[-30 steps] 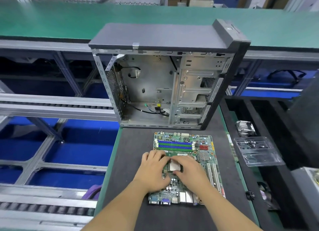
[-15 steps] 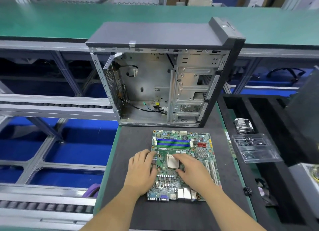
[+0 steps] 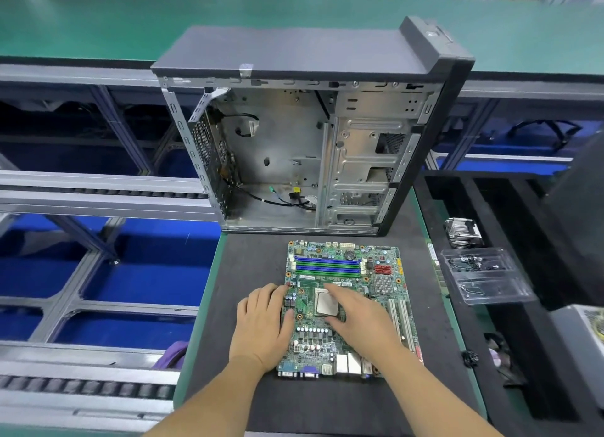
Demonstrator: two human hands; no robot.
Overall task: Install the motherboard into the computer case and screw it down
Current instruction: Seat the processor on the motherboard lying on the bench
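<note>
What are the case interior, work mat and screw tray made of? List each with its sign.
Computer case interior: bare sheet metal, dull grey sheen, stamped holes.
Work mat: dark foam or felt, matte, speckled; unsure which.
Screw tray: clear thin plastic, glossy, see-through.

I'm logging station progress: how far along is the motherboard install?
Done: the computer case stands open and empty on the mat. In hand: the motherboard lies flat in front of it, left hand at its left edge, right hand beside the CPU. Left: seating the board and screwing it down.
</note>
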